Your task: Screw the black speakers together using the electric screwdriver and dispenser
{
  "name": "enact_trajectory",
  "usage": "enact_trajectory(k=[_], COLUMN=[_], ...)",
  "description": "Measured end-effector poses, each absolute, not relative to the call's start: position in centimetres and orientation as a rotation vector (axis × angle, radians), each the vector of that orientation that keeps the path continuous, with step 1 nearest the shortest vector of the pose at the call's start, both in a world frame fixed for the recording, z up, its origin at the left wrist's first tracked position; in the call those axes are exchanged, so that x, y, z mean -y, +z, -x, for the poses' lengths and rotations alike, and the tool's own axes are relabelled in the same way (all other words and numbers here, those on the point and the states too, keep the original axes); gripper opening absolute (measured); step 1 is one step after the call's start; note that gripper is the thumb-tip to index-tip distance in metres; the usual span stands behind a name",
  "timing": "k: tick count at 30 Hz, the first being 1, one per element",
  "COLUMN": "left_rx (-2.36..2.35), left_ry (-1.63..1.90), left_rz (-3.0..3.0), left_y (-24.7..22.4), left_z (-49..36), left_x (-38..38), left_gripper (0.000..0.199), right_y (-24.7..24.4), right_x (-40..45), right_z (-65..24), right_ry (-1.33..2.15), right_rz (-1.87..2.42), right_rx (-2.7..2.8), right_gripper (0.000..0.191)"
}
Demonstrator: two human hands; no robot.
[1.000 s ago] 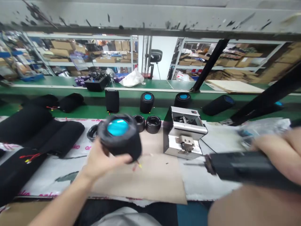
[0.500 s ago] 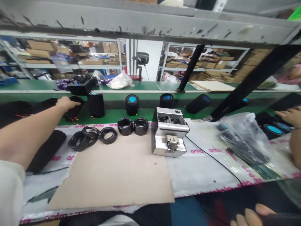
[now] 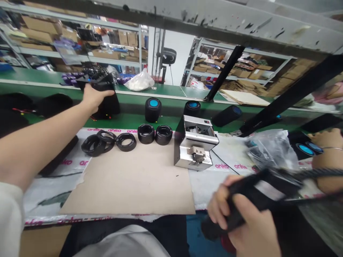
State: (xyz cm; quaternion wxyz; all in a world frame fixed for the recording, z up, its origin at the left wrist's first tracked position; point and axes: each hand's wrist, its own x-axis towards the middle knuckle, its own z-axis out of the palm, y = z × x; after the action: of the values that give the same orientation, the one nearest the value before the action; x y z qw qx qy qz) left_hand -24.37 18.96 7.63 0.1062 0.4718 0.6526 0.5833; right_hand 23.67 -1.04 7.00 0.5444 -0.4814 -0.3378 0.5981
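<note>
My left hand [image 3: 93,98] reaches to the far left of the bench, its fingers closed over a black cylindrical speaker [image 3: 103,111]. Dark fabric around it blends together, so its outline is hard to make out. Red and yellow wire ends show below. In my right hand [image 3: 241,210], low at the right, is a black electric screwdriver [image 3: 264,191] with a white label and a coiled cord; it is blurred and slanted. Several black plastic rings [image 3: 125,142] lie along the far edge of a cardboard sheet [image 3: 134,185]. A silver screw feeder [image 3: 198,142] stands right of them.
More black speakers with blue tops [image 3: 153,110] stand or lie along the green bench. A clear plastic bag [image 3: 270,148] lies at the right, near a co-worker's hand [image 3: 327,142]. A slanted black post [image 3: 289,92] and a grey beam [image 3: 187,18] cross the upper view.
My left hand has moved right and up with the speaker, before the upright one. My right hand has risen from the bottom edge, bringing the electric screwdriver into view. The camera view has tilted.
</note>
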Motion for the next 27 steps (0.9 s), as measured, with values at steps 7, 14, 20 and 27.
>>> enact_trajectory(k=[7,14,20,27], left_rx=[-1.843,-2.044,-1.942,-1.76], left_ry=[1.966,1.684,1.62,1.622], left_rz=[-1.42,-1.258,-1.364,-1.354], left_y=[12.6,2.8,-2.5,-2.7], left_z=[21.3,13.9,10.4,10.9], left_x=[-7.8,7.1,8.7,8.3], left_gripper=[0.11,0.095,0.09,0.096], right_y=[7.9,6.1,3.7,2.2], right_x=[-5.8,-10.0,-11.3,-11.1], right_z=[-14.2,-4.6,-1.0,0.7], right_ry=[1.612,1.366,1.139,0.939], right_rz=[1.169,1.228,1.335,1.305], right_rx=[1.642,2.128,2.343,2.477], right_gripper=[0.052,0.049,0.063,0.052])
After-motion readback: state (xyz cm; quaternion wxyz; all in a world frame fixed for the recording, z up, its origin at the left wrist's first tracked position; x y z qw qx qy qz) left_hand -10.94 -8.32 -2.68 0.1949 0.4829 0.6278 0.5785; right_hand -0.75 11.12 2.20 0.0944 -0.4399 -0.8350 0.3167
